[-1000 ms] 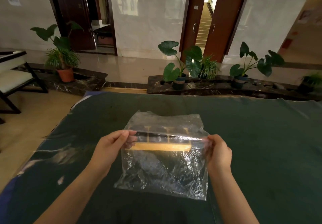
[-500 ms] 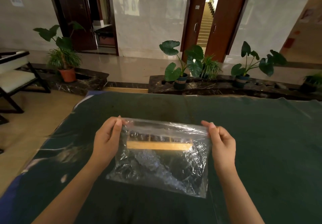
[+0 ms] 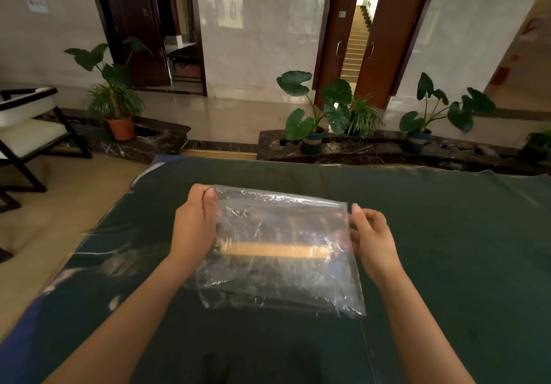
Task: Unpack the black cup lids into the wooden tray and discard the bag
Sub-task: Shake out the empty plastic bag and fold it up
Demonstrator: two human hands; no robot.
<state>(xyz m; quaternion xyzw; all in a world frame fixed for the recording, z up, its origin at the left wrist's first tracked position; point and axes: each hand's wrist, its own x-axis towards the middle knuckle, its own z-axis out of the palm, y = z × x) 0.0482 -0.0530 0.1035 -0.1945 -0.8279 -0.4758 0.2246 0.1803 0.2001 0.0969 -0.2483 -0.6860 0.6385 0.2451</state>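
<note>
A clear plastic bag (image 3: 280, 282) hangs stretched flat in front of me above the dark green table (image 3: 447, 264). My left hand (image 3: 195, 228) pinches its top left corner and my right hand (image 3: 371, 239) pinches its top right corner. Through the plastic I see the wooden tray (image 3: 274, 250) as a pale wooden strip on the table behind the bag. Dark shapes above that strip may be the black cup lids, but the film blurs them. The bag looks empty.
The table's far edge (image 3: 328, 165) faces a dark marble ledge with potted plants (image 3: 311, 115). A white chair with a black frame (image 3: 26, 133) stands on the floor at the left. The table's left edge drops off beside my left forearm.
Both hands have lifted and spread, pulling the bag's top edge taut and higher. The crumpled upper flap has flattened out, and the bag now covers the tray more fully.
</note>
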